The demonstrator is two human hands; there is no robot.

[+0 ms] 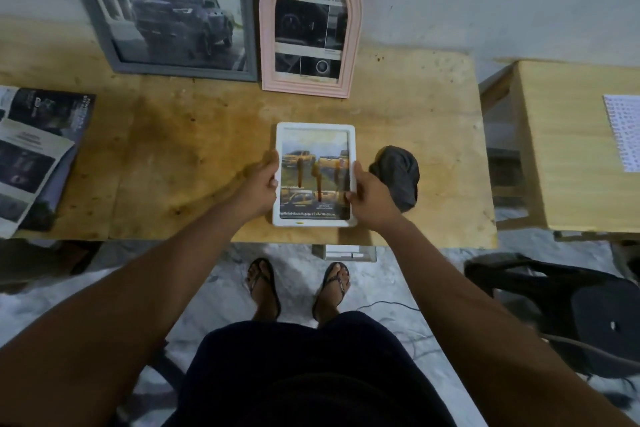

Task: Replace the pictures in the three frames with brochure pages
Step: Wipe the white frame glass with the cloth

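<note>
- Locate white frame [315, 126] near the near edge of the table [173, 149], about centre; cannot tell whether lying flat or lifted slightly.
- Note left hand [266, 180] curled round the left rim, thumb on the front face.
- Note right hand [370, 198] curled round the right rim, thumb likewise on the front.
- Treat as light and stiff, probably plastic, with a smooth rim likely to slip in a loose grip.
- Assume a clear front pane, glass or acrylic; handle as fragile and avoid twisting or knocking a corner.
- Take hold at both side rims around mid-height, as at present; keep thumbs off the pane to avoid smudges.
- Check contents: holds a page [311, 159] showing yellow trucks; reddish streaks across it, cause unclear.
- Check grey frame [187, 71], far left, leaning on the wall: holds a dark-truck page.
- Check pink frame [267, 45], far centre, arched, leaning on the wall: holds a page with dark panels.
- Judge all three as filled; expect only standing the white one up to remain.
- Find loose brochure [31, 156] at the left edge; thin, limp, easily creased.
- Mind the cloth [396, 177] just right of the right hand.
</note>
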